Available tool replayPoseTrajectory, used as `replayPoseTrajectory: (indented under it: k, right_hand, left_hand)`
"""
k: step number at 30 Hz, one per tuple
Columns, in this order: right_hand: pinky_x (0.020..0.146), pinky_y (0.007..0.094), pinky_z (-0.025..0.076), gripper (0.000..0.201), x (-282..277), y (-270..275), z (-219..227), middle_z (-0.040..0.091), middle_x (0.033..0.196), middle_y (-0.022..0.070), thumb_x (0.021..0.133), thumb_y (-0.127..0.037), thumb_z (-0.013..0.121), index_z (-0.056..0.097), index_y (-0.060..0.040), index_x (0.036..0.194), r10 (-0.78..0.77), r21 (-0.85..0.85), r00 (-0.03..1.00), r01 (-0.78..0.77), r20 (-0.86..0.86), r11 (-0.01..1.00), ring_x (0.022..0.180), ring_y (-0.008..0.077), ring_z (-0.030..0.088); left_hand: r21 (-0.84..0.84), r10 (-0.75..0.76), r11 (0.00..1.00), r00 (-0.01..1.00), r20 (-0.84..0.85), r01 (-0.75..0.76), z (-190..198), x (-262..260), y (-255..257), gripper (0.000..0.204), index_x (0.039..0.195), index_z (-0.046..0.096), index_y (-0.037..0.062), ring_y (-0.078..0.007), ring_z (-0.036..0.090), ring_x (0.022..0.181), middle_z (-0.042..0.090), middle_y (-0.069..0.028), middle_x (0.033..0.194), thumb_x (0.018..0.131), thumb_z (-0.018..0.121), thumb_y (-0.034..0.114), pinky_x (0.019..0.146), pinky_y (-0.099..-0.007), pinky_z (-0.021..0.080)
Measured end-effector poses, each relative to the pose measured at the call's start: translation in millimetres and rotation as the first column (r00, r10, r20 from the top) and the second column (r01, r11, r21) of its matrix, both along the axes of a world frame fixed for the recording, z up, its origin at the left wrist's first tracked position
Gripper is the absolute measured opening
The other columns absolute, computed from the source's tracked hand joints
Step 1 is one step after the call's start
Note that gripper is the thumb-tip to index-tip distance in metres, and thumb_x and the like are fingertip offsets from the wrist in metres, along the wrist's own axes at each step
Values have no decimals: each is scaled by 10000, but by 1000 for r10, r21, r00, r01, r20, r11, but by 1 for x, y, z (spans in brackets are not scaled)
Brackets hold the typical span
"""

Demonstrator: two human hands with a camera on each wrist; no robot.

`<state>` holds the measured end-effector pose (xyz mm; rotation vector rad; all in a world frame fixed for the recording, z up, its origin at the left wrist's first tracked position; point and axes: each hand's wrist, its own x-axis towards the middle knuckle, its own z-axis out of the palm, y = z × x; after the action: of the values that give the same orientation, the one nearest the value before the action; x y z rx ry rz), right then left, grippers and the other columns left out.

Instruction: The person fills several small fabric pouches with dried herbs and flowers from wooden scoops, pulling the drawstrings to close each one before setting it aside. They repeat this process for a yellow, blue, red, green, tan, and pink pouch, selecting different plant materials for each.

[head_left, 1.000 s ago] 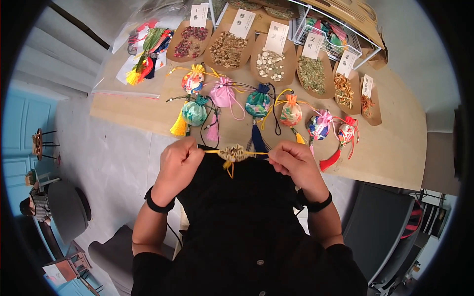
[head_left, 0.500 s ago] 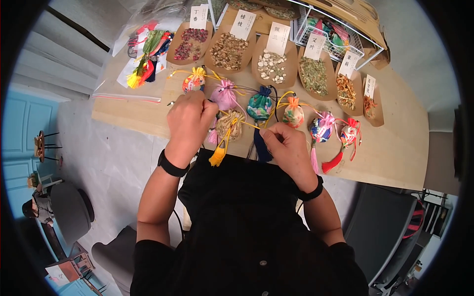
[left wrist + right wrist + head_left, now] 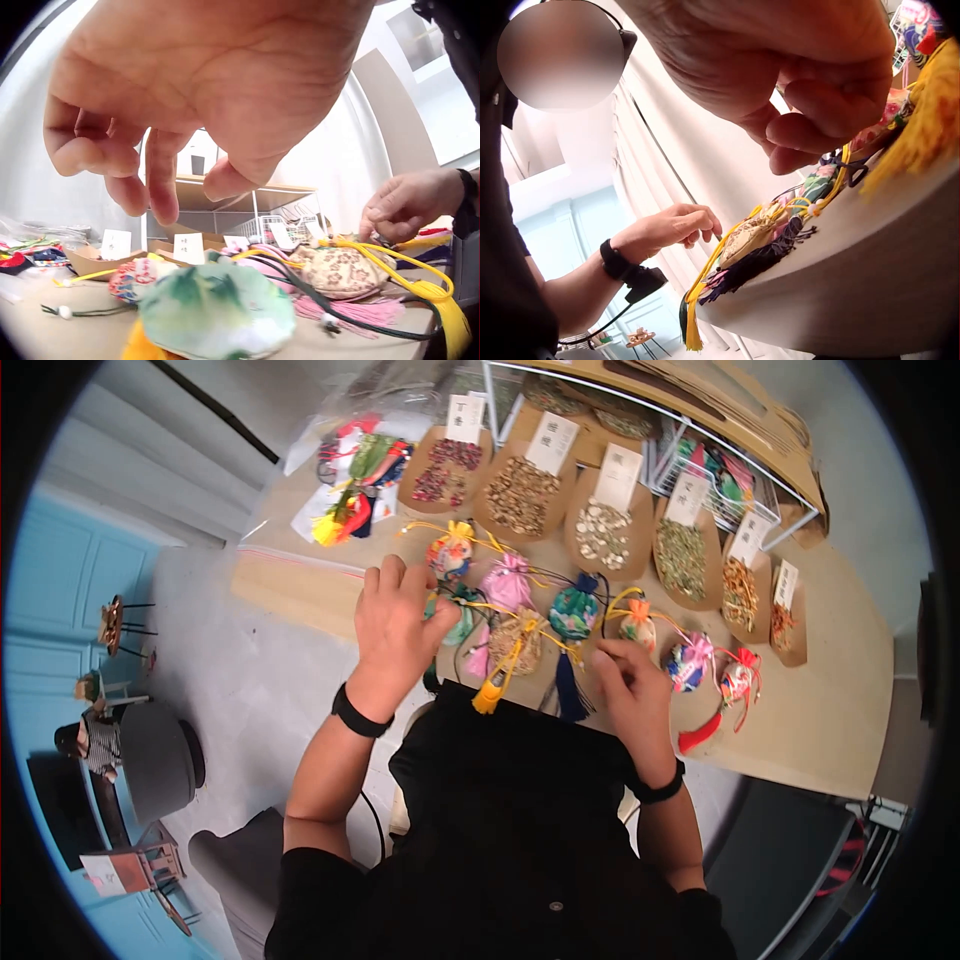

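Note:
A beige patterned drawstring sachet (image 3: pixel 527 643) with yellow cords and a yellow tassel (image 3: pixel 487 696) lies at the table's front edge, between the two hands. My left hand (image 3: pixel 392 625) hovers with loosely bent, spread fingers over the green sachet (image 3: pixel 217 311) and holds nothing. On the other side, my right hand (image 3: pixel 640 695) hangs loosely curled near the navy tassel (image 3: pixel 571 690) and the orange sachet (image 3: pixel 637 626), its fingers empty. A teal sachet (image 3: pixel 574 610) and a pink one (image 3: pixel 508 586) lie just behind the beige one.
Paper trays of dried herbs (image 3: pixel 520 495) with label cards line the back. Loose tassels (image 3: pixel 360 500) lie at the left. Blue-and-pink (image 3: pixel 688 663) and red (image 3: pixel 740 678) sachets sit at the right, before a wire basket (image 3: pixel 715 490). A seated person (image 3: pixel 98 742) is at far left.
The beige sachet, first held up by its cords pulled taut between both hands, was lowered onto the table. Both hands have let go of the cords and moved apart.

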<state>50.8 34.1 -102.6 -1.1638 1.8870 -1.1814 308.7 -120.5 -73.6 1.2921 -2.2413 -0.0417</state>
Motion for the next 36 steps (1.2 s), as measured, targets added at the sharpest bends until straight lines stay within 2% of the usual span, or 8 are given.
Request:
replayPoseTrajectory:
  k: [3,7,10,15,17,23,29,36]
  right_hand:
    - [568,241,452,162,-10,14,-1,645,672,7,1010,-162,718,736,-8,1059,-17,-24,995,19,101,1000,602,55,592]
    - [570,219,433,135,-19,34,6,632,691,-15,1019,-120,703,744,8,1009,-29,-9,987,31,161,999,617,41,577]
    - [570,213,420,131,-21,47,18,624,687,-17,1023,-108,699,739,16,1008,-66,-9,977,69,202,998,615,39,560]
    - [573,208,412,141,-21,62,28,623,681,-11,1032,-119,695,735,16,1027,-127,-6,968,131,218,991,611,37,551]
    - [573,206,411,144,-22,65,30,625,683,-10,1034,-123,694,735,15,1029,-139,12,970,139,201,990,612,36,553]
    - [571,203,411,145,-22,63,26,632,693,-12,1033,-126,701,732,16,1023,-137,24,964,135,228,991,615,37,559]
    - [559,209,424,114,-8,44,34,633,701,-11,1022,-104,711,727,10,1013,-45,-43,975,56,217,998,604,44,566]
    - [560,205,418,98,0,25,50,627,709,-24,1020,-88,699,742,0,1024,61,-95,994,-52,87,994,611,35,558]
  left_hand:
    - [-22,36,999,999,-2,-36,1,27,-48,145,891,679,89,-289,589,771,580,-95,818,780,747,151,682,-426,490]
    - [221,182,959,983,-3,-177,-5,57,-152,319,904,697,57,-395,693,896,692,-175,942,781,804,331,744,-481,546]
    - [121,213,966,968,132,-229,-18,71,-224,501,1020,704,40,-418,699,1036,697,-223,1093,783,819,466,839,-475,563]
    - [258,285,906,934,216,-336,-45,65,-305,1011,1423,516,6,-487,599,1261,514,-331,1423,732,822,679,1050,-484,504]
    - [375,307,837,910,279,-398,-43,57,-313,1224,1524,385,-51,-490,534,1360,422,-376,1513,691,832,727,1115,-481,463]
    - [443,248,834,941,230,-328,-46,60,-323,1191,1480,399,-90,-482,536,1357,430,-380,1504,696,844,687,1120,-478,459]
    - [218,294,926,951,94,-308,-43,59,-304,1008,1361,466,-54,-465,589,1267,528,-310,1391,702,864,596,1042,-497,509]
    - [-193,78,976,988,-132,-103,17,50,-224,721,1226,545,-20,-428,593,1090,566,-225,1180,714,848,388,940,-503,510]
